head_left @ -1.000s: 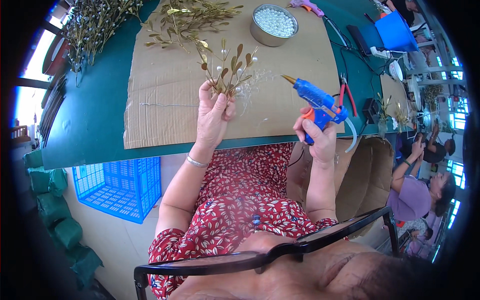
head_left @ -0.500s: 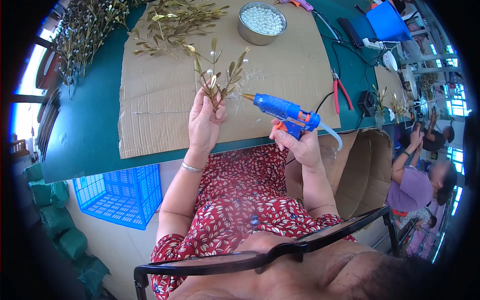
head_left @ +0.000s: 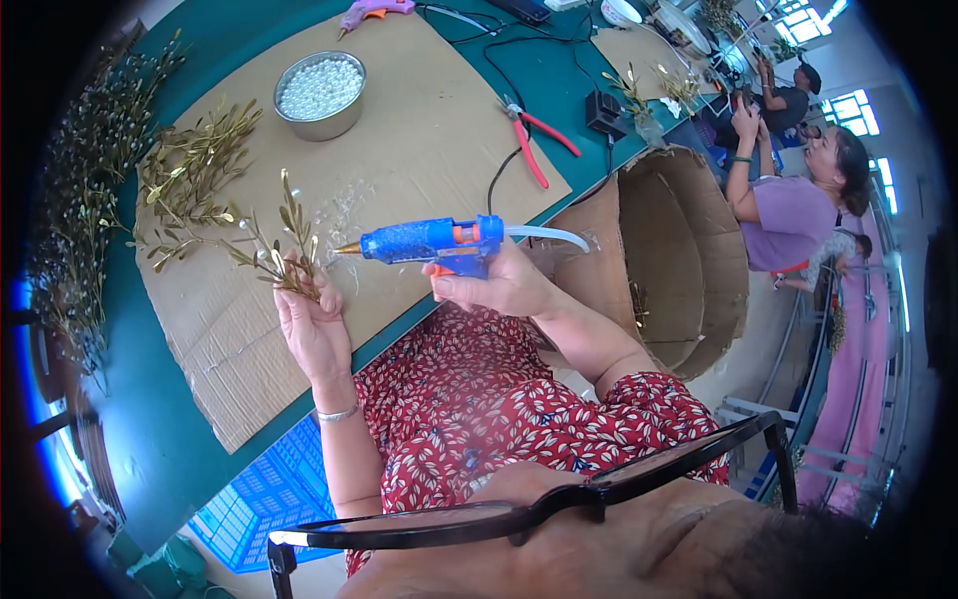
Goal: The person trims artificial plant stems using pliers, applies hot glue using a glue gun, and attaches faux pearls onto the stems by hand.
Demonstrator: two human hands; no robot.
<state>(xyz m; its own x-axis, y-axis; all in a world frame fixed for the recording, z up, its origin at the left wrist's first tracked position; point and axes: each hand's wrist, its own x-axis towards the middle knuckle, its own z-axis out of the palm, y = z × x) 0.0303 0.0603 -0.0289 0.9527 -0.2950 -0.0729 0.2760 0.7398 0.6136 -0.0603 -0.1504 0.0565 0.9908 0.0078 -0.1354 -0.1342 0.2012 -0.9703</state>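
Note:
My left hand (head_left: 314,329) is closed round the lower stems of an artificial leaf sprig (head_left: 295,225), golden-green with a few white pearl beads. My right hand (head_left: 494,285) grips a blue hot glue gun (head_left: 414,240) with an orange trigger. Its brass nozzle points left at the sprig, a short gap away from the leaves. A clear glue stick (head_left: 549,236) pokes out of the gun's back end. Beyond the hands, a round metal tin (head_left: 337,128) full of white pearl beads stands on a cardboard sheet (head_left: 429,110).
Loose sprigs (head_left: 205,165) lie left of the tin, and a pile of beaded sprigs (head_left: 85,200) lines the left side. Red-handled pliers (head_left: 534,145) and a purple glue gun (head_left: 369,12) lie farther off. A cardboard box (head_left: 684,250) stands at right, a blue crate (head_left: 264,499) below the table.
The whole view has turned, so the table now slants and more of the room at right shows. Both hands keep hold of the sprig and the glue gun.

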